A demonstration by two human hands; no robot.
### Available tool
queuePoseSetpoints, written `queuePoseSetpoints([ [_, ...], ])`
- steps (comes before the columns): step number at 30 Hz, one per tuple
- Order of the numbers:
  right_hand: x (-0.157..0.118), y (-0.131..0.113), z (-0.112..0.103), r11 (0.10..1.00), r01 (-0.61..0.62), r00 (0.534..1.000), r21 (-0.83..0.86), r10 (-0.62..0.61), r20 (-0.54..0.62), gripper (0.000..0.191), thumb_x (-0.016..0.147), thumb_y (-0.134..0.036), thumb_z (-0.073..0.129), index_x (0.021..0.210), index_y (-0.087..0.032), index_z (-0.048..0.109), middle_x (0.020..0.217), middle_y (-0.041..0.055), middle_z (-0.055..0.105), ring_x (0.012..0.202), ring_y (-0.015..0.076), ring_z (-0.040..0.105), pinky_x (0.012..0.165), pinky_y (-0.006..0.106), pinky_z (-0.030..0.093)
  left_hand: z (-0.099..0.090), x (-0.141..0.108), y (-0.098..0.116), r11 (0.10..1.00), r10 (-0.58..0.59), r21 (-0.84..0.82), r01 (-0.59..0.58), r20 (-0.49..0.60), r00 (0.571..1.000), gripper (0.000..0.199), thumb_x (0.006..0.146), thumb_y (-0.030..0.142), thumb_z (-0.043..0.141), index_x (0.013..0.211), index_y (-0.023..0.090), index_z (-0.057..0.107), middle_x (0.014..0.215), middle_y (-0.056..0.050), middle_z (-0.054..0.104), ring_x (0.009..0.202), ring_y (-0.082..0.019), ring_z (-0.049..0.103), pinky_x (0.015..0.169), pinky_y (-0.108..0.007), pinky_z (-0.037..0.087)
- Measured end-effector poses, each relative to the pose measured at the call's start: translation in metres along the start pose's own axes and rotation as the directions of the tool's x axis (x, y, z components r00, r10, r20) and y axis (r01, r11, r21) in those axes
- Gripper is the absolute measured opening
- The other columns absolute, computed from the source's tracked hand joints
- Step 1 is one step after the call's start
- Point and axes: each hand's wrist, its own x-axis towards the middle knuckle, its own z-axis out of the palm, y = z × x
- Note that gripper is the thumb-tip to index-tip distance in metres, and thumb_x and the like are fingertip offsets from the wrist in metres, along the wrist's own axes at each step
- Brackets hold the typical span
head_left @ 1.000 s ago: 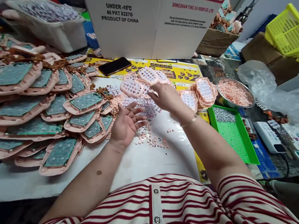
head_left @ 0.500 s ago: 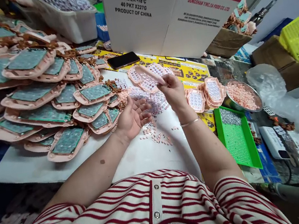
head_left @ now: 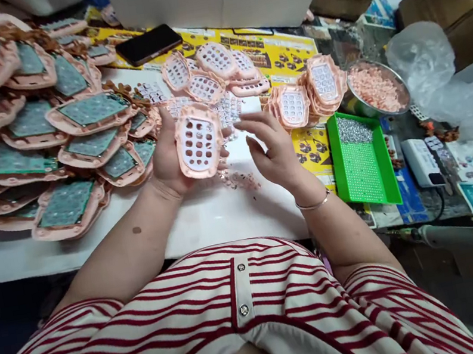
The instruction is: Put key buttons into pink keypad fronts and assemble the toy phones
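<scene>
A pink plastic shell with a white panel of holes (head_left: 198, 142) rests in my left hand (head_left: 167, 163), whose fingers reach behind it. To its right, my right hand (head_left: 275, 149) is apart from the shell, fingers spread and slightly curled, holding nothing. Beyond my hands lie several similar pink shells (head_left: 206, 88). Small white pieces (head_left: 229, 108) sit partly behind the held shell, and tiny pink pieces (head_left: 241, 181) are scattered on the white surface (head_left: 208, 224) between my forearms.
Stacked shells with green boards (head_left: 94, 112) fill the left side. A black phone (head_left: 149, 44) lies at the back. On the right are stacked pink shells (head_left: 324, 82), a metal bowl of pink pieces (head_left: 378, 88), a green tray (head_left: 365, 170) and a white device (head_left: 422, 163).
A pink shell now sits in my left hand, while my right hand has let go of the shell it held and moved nearer to me. The view has tilted down.
</scene>
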Motion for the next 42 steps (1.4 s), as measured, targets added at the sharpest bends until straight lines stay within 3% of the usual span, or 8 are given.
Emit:
queuePoseSetpoints([
  [3,-0.038,0.002,-0.004,0.998,-0.057,0.984,-0.028,0.061,0.169,0.028,0.095,-0.02,0.047,0.113,-0.019,0.069,0.102,0.0098,0.069,0.094,0.0225,0.064,0.085,0.038,0.051,0.002,0.0,0.005,0.996,0.087,0.03,-0.085,-0.061,0.994,0.083,0.095,0.072,0.008,0.116,0.011,0.06,0.09,-0.011,0.071,0.069,-0.018,0.07,0.054,-0.025,0.058],
  [10,-0.071,-0.001,0.019,0.984,-0.07,0.97,-0.162,0.106,0.221,0.02,0.097,-0.027,0.049,0.103,-0.017,0.066,0.104,0.0142,0.063,0.095,0.0247,0.057,0.084,0.04,0.048,-0.001,0.003,-0.004,0.995,0.061,0.082,-0.051,-0.123,0.991,0.087,0.092,0.078,0.012,0.115,0.01,0.062,0.086,-0.012,0.071,0.073,-0.023,0.073,0.052,-0.026,0.058],
  [14,-0.063,0.006,0.018,0.956,-0.273,0.949,0.111,0.248,0.197,0.007,0.088,-0.023,0.06,0.089,-0.019,0.066,0.091,0.0071,0.066,0.082,0.0199,0.058,0.074,0.034,0.047,-0.002,0.005,-0.004,0.997,0.05,0.062,-0.042,-0.134,0.99,0.083,0.091,0.078,0.017,0.117,0.012,0.061,0.09,-0.013,0.073,0.068,-0.022,0.072,0.052,-0.03,0.06],
  [18,-0.049,0.005,0.01,0.714,-0.418,0.903,0.561,0.395,0.17,0.014,0.084,-0.035,0.066,0.087,-0.021,0.069,0.079,0.0016,0.068,0.071,0.0165,0.06,0.068,0.032,0.048,-0.004,0.009,-0.009,0.999,0.004,0.033,0.001,-0.135,0.991,0.082,0.088,0.081,0.025,0.121,0.015,0.061,0.092,-0.013,0.073,0.07,-0.025,0.073,0.05,-0.03,0.059],
  [23,-0.006,-0.018,0.0,0.873,-0.031,0.999,0.487,0.008,0.05,0.015,0.092,-0.03,0.061,0.095,-0.021,0.072,0.089,0.0045,0.071,0.082,0.0168,0.061,0.077,0.033,0.046,-0.002,0.013,-0.019,0.981,-0.147,-0.148,0.129,-0.119,0.982,0.074,0.094,0.074,0.024,0.121,0.017,0.063,0.096,-0.01,0.072,0.095,-0.027,0.072,0.068,-0.034,0.061],
  [27,0.021,-0.028,0.004,0.92,0.313,0.917,0.237,-0.358,0.177,0.016,0.093,-0.018,0.056,0.095,-0.018,0.072,0.086,0.0057,0.069,0.082,0.018,0.057,0.082,0.034,0.042,0.005,0.013,-0.019,0.972,-0.091,-0.22,0.078,-0.048,0.995,0.07,0.1,0.064,0.016,0.121,0.015,0.063,0.098,-0.01,0.072,0.1,-0.025,0.071,0.07,-0.031,0.06],
  [33,0.013,-0.028,0.027,0.961,0.264,0.963,-0.075,-0.267,-0.03,0.025,0.099,-0.033,0.049,0.101,-0.018,0.07,0.095,0.01,0.066,0.087,0.0224,0.052,0.081,0.038,0.041,0.005,0.014,-0.015,0.973,-0.054,-0.231,0.026,-0.115,0.992,0.076,0.091,0.077,0.028,0.121,0.015,0.062,0.097,-0.012,0.072,0.097,-0.029,0.071,0.062,-0.032,0.059],
  [42,-0.005,-0.031,0.036,0.967,0.23,0.967,-0.11,-0.24,-0.084,0.027,0.101,-0.031,0.045,0.109,-0.019,0.068,0.097,0.0083,0.068,0.091,0.0221,0.055,0.085,0.038,0.045,0.0,0.016,-0.023,0.995,0.003,-0.101,-0.018,-0.149,0.989,0.077,0.091,0.077,0.026,0.113,0.014,0.064,0.097,-0.014,0.072,0.105,-0.03,0.07,0.075,-0.037,0.061],
])
